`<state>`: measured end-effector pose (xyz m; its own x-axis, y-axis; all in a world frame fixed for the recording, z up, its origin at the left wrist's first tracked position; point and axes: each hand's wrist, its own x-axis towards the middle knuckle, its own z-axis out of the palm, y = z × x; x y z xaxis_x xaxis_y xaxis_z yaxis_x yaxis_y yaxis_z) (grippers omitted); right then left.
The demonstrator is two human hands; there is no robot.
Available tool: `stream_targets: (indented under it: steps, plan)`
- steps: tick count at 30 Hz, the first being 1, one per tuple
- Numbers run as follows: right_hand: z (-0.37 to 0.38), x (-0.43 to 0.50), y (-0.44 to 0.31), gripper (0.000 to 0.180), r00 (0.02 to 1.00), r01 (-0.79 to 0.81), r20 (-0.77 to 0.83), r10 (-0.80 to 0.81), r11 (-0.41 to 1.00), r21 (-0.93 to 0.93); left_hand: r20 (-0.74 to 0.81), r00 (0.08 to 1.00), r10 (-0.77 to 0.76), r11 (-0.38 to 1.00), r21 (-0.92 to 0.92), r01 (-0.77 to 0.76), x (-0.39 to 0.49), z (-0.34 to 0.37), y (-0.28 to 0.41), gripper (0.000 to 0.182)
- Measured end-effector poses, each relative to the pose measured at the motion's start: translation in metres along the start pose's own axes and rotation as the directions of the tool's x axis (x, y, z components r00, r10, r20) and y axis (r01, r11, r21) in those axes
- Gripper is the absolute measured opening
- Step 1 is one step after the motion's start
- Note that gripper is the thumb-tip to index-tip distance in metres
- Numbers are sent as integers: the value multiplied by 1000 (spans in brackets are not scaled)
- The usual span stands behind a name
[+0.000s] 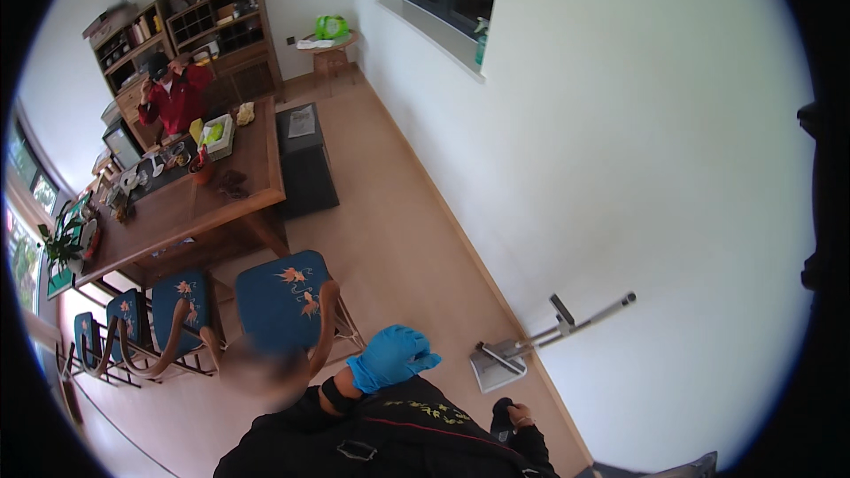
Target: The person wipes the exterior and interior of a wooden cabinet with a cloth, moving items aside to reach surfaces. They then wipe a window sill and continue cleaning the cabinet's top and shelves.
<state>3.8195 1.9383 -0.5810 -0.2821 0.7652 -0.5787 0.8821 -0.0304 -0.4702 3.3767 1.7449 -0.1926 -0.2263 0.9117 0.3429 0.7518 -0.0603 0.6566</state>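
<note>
My left hand (pixel 395 357), in a blue disposable glove with a black band at the wrist, is raised before my black jacket (pixel 412 425). Its fingers are bent, and whether anything lies in them cannot be made out. Lower right, my bare right hand (pixel 521 415) holds a dark object (pixel 503 415), too unclear to name. Beyond the hands a long-handled dustpan (pixel 498 372) rests on the floor, its handle leaning toward the wall. The nearest armchair (pixel 282 299), with a blue seat embroidered with orange fish, stands just past my left hand.
Several similar chairs (pixel 179 309) line a large wooden table (pixel 199 206) bearing a basket, a pot and other items. A person in red (pixel 174 99) sits behind it. Dark low cabinet (pixel 309 179) at its end; white wall (pixel 631 179) on the right. A blurred patch hides part of the lower left.
</note>
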Motion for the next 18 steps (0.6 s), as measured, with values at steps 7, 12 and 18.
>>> stream_targets:
  steps: [7,12,18]
  plan:
    - [16,134,-172,47,938,119,321,-134,991,67,-169,982,-86,987,119,107,76,-38,-116,34]
    - [9,220,-296,44,887,177,419,-194,981,79,-179,983,-47,979,188,81,153,-83,-210,32]
    - [2,333,-454,32,918,317,229,-323,946,63,-207,968,-139,959,217,184,224,-134,-298,28]
